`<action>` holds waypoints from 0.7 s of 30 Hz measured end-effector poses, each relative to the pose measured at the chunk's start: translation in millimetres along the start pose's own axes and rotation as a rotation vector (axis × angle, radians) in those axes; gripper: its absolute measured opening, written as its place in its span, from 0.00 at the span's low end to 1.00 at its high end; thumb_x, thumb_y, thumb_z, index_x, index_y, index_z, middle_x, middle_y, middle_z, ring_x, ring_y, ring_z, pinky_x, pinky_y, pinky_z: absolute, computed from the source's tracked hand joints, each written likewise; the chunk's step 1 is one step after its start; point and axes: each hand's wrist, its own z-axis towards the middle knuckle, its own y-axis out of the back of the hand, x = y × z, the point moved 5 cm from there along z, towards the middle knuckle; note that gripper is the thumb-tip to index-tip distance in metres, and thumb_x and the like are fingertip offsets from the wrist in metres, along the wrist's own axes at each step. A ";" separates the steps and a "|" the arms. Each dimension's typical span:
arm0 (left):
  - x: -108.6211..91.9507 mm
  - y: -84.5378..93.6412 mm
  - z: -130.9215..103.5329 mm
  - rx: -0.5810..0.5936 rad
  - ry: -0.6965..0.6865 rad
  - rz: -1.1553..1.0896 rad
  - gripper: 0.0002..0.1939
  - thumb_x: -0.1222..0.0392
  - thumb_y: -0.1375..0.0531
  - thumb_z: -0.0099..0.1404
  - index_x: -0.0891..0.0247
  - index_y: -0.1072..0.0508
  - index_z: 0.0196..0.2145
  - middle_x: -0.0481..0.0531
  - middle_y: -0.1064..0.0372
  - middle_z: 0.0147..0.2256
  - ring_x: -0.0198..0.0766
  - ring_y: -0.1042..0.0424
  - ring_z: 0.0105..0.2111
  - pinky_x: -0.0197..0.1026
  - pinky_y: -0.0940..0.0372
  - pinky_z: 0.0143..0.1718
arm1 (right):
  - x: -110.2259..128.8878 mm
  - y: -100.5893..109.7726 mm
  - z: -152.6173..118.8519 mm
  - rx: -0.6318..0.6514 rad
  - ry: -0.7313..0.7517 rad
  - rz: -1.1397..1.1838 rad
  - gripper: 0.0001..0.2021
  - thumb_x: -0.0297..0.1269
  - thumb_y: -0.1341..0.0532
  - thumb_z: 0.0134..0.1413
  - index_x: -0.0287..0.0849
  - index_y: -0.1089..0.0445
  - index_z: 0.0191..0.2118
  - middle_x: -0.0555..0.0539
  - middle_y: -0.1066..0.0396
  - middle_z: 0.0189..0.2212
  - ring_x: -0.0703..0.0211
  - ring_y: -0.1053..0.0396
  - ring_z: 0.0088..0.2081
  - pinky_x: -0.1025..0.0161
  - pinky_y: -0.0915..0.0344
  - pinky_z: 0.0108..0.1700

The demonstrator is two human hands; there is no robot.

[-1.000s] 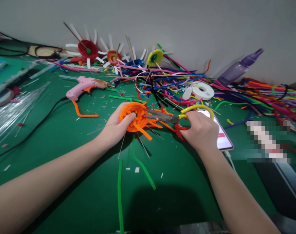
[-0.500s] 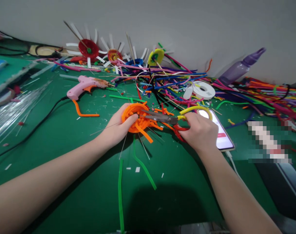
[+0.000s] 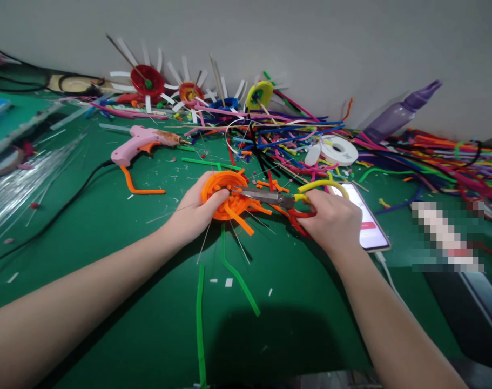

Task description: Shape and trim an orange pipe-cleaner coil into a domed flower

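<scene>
My left hand (image 3: pixel 201 202) grips the left side of an orange coiled pipe-cleaner disc (image 3: pixel 238 208), thumb pressed on its face. Thin wires stick out around the disc, and loose orange ends hang off its right and lower edges. In my right hand (image 3: pixel 335 216) is a pair of scissors (image 3: pixel 270 196) with one yellow and one red handle. The blades point left and their tips lie over the disc's face beside my thumb. They look nearly closed together. Green pipe cleaners (image 3: pixel 242 286) lie on the table below the disc.
A pink glue gun (image 3: pixel 138 143) with a black cord lies at left. Along the wall stand finished-looking discs with white strips, such as a red one (image 3: pixel 147 81). Behind are heaped pipe cleaners (image 3: pixel 440 156), a white ribbon roll (image 3: pixel 338 150), a purple bottle (image 3: pixel 399 111) and a phone (image 3: pixel 369 221).
The scissors' blades have drawn closer together, and the yellow handle has dropped slightly toward the red one. The disc has barely shifted in my left hand.
</scene>
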 end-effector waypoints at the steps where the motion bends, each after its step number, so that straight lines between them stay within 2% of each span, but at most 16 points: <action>1: 0.5 -0.3 0.0 -0.001 0.008 -0.019 0.12 0.57 0.42 0.64 0.63 0.31 0.44 0.51 0.29 0.42 0.39 0.29 0.42 0.43 0.33 0.48 | 0.4 0.5 -0.1 -0.012 0.007 0.004 0.13 0.44 0.40 0.52 0.41 0.30 0.24 0.50 0.35 0.15 0.61 0.37 0.21 0.63 0.53 0.25; 5: 4.3 -0.8 0.8 0.001 0.008 -0.075 0.12 0.57 0.42 0.64 0.62 0.31 0.45 0.50 0.28 0.42 0.38 0.28 0.42 0.42 0.32 0.48 | 0.0 -1.2 -0.7 -0.004 0.002 -0.004 0.11 0.42 0.40 0.51 0.41 0.31 0.23 0.50 0.34 0.15 0.61 0.36 0.20 0.64 0.53 0.24; 9: 9.0 -0.2 1.9 0.013 -0.012 -0.094 0.12 0.56 0.42 0.64 0.61 0.31 0.45 0.50 0.28 0.43 0.38 0.27 0.42 0.43 0.31 0.48 | 0.4 -3.7 -1.2 0.050 -0.021 0.036 0.11 0.43 0.40 0.50 0.40 0.31 0.26 0.47 0.29 0.20 0.57 0.32 0.25 0.64 0.50 0.25; 16: 8.3 0.4 2.3 0.016 -0.033 -0.169 0.14 0.53 0.43 0.65 0.60 0.30 0.46 0.52 0.27 0.47 0.43 0.27 0.48 0.48 0.32 0.54 | 4.9 -2.4 -0.3 0.122 -0.071 0.087 0.19 0.54 0.43 0.54 0.40 0.33 0.28 0.46 0.30 0.21 0.56 0.33 0.25 0.63 0.53 0.25; 21: 6.5 -0.9 1.2 0.037 -0.050 -0.235 0.12 0.53 0.42 0.65 0.59 0.29 0.45 0.51 0.27 0.47 0.41 0.27 0.49 0.46 0.32 0.53 | 7.0 -4.5 -1.8 0.183 -0.083 0.096 0.22 0.58 0.43 0.54 0.40 0.32 0.30 0.45 0.29 0.23 0.55 0.32 0.26 0.63 0.52 0.24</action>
